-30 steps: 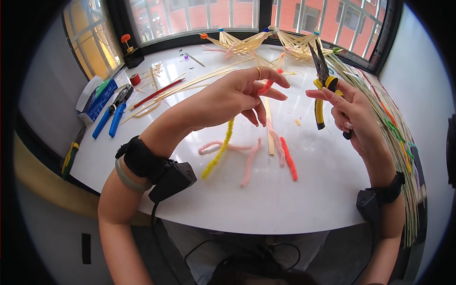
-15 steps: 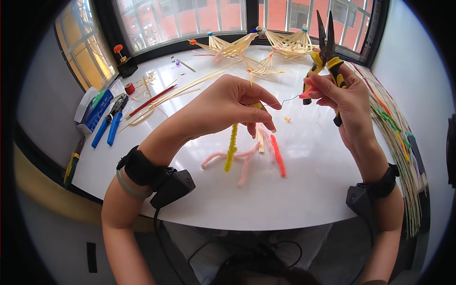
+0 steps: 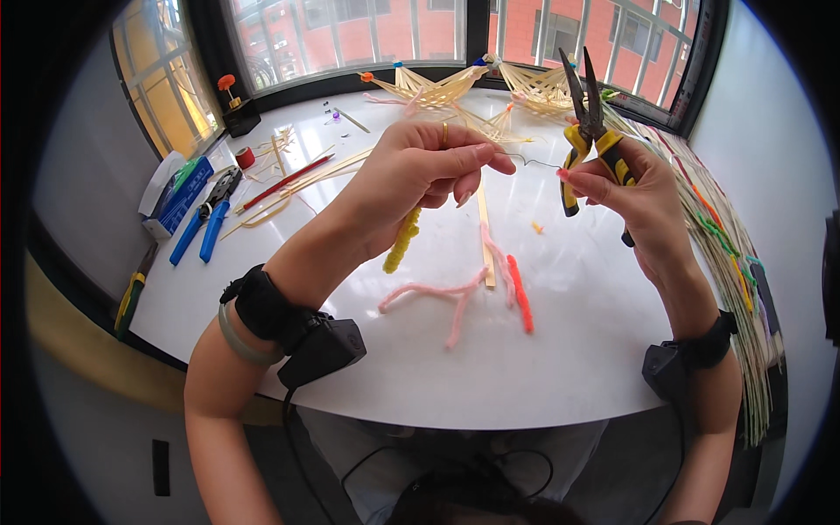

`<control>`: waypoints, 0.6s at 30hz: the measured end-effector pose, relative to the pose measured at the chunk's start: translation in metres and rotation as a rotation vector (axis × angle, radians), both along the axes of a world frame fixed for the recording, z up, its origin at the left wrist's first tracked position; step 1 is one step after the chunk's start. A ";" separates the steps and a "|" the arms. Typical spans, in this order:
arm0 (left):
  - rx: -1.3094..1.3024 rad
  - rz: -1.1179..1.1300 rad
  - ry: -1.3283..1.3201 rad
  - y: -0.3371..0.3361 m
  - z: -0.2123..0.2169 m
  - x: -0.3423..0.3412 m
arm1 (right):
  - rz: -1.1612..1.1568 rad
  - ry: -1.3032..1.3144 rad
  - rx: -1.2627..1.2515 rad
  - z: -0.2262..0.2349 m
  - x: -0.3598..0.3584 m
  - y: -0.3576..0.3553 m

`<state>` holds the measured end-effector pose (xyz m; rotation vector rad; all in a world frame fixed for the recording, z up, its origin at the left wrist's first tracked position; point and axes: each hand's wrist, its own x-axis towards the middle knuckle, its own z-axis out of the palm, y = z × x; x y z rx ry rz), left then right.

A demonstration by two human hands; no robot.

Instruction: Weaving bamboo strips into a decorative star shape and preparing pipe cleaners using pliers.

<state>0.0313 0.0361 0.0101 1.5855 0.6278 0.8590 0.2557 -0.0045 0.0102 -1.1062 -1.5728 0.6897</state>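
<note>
White and glossy, the table point(image 3: 560, 367) sits under a bank of windows, with straw-coloured woven pieces point(image 3: 455, 87) at its far edge. Held above it, the left hand point(image 3: 420, 175) is closed around a yellow pipe cleaner point(image 3: 402, 241) that hangs down from the palm, while its fingertips pinch one end of a thin dark wire point(image 3: 529, 161). The right hand point(image 3: 626, 188) pinches the wire's other end and also holds yellow-handled pliers point(image 3: 595, 122), tips pointing up and unused. The step looks like stretching or threading the wire; the next move probably calls for keeping it taut while turning the pliers into play. Pink pipe cleaners point(image 3: 455, 302) and a red one point(image 3: 521, 293) lie on the table below. The wire is too fine to follow fully, and the fingers hide how it joins the yellow piece. At right, a bundle of strips point(image 3: 744, 289) runs out of view.
</note>
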 end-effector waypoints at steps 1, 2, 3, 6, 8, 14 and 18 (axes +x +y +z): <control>0.047 0.027 -0.036 0.001 -0.003 0.000 | 0.006 -0.001 -0.028 0.001 -0.001 -0.001; 0.094 0.055 -0.073 0.002 -0.005 0.001 | 0.007 -0.002 -0.030 0.001 0.000 -0.002; 0.092 0.056 -0.073 0.001 -0.006 0.003 | 0.032 0.014 -0.037 0.001 0.002 -0.001; 0.164 0.188 -0.110 -0.003 -0.008 0.005 | 0.040 0.034 -0.077 0.005 0.005 -0.003; 0.262 0.386 -0.129 0.004 -0.007 0.002 | -0.004 0.057 -0.099 0.006 0.017 -0.002; 0.170 0.311 -0.122 0.012 -0.007 -0.002 | 0.037 0.218 0.019 0.009 0.032 0.007; 0.109 0.261 -0.109 0.008 -0.009 -0.004 | -0.093 -0.021 -0.064 0.008 0.024 0.000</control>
